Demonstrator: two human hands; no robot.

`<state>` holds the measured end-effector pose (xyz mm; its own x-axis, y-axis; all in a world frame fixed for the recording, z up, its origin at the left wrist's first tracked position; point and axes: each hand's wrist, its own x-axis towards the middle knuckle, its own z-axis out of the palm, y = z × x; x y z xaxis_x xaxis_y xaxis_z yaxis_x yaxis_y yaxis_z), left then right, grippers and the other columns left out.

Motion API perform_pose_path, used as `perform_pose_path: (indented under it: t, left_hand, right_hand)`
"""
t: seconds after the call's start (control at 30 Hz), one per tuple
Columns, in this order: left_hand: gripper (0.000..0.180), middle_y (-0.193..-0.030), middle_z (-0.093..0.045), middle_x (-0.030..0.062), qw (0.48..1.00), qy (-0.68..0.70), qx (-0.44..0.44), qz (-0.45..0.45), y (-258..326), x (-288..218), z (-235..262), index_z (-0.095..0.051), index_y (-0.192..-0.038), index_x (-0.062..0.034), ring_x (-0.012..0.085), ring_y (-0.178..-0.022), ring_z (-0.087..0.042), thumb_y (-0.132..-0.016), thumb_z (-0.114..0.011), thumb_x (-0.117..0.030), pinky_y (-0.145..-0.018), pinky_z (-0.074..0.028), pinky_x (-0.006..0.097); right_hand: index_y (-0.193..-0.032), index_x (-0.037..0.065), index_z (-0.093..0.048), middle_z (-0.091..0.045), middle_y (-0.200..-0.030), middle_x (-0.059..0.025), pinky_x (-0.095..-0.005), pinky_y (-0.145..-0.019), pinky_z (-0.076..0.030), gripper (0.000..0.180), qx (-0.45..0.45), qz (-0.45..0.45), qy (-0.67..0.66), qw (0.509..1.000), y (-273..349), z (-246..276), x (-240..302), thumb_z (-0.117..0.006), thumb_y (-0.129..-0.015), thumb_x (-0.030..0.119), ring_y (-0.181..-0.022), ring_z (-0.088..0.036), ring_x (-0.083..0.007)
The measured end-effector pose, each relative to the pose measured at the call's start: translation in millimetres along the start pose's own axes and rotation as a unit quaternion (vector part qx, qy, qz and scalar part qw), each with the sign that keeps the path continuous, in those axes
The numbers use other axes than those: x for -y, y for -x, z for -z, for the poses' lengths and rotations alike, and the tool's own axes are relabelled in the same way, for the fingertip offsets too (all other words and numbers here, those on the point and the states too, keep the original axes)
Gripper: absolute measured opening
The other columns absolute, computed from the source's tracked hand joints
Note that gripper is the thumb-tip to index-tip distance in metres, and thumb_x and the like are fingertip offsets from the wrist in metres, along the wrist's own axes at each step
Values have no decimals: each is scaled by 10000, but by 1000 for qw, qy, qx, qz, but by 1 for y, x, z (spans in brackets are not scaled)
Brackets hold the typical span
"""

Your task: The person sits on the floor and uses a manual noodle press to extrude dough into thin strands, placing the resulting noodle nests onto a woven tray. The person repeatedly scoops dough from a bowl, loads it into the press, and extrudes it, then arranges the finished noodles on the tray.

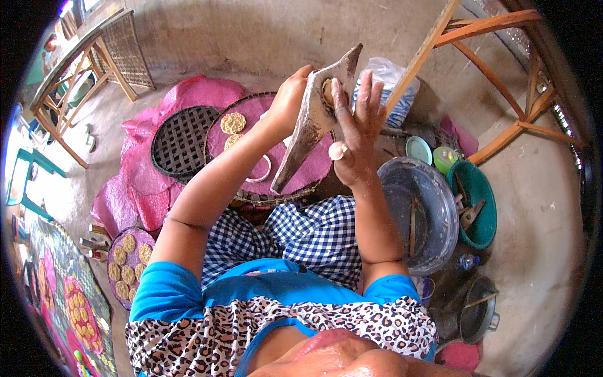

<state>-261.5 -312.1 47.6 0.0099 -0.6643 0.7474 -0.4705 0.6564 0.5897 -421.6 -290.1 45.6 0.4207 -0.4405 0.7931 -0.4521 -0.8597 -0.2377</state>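
A rough, pale slab (312,110), long and pointed at both ends, is tilted up in front of me; I cannot tell whether it is wood or stone. My left hand (292,100) grips its far left edge, fingertips hidden behind it. My right hand (361,125) lies against its right face, fingers stretched and apart, coated with a pale residue. The fingers touch a round brownish patch (328,93) on that face. A small pale lump (337,151), like dough, shows at the thumb side of my right hand. Behind the slab, flat round cakes (233,123) lie on a pink-lined round tray (301,169).
On the left are a dark woven tray (185,141), pink plastic sheeting (135,182) and another tray of cakes (129,264). Right of my knees stand a large grey basin (433,213), a green basin (487,207) and a pot (475,311). A wooden frame (490,69) rises at far right.
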Motion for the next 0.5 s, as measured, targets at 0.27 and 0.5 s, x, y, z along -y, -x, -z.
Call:
perform_pose_path:
  t: [0.27,0.5]
  left_hand:
    - [326,-808,-534,174,981,-180,54,-41,8,2,15,-609,-858,-6,367,-766,-546,-588,-685,-173,-681,-455,405]
    - [266,-817,-568,12,972,169,-153,59,-22,4,45,-596,-953,-28,97,-734,-511,-698,-652,-78,-662,-453,237]
  right_hand:
    - [-1071,163,-639,-134,-1456,-128,-602,-1007,-31,862,15,-36,-102,994,16,3,-12,-108,-751,762,-1327,-50,-398]
    - [-1246,50,-461,-337,-1387,-47,-301,-1029,-127,1012,-136,-300,-578,746,35,-9,-11,-32,-714,796,-1276,-269,-133]
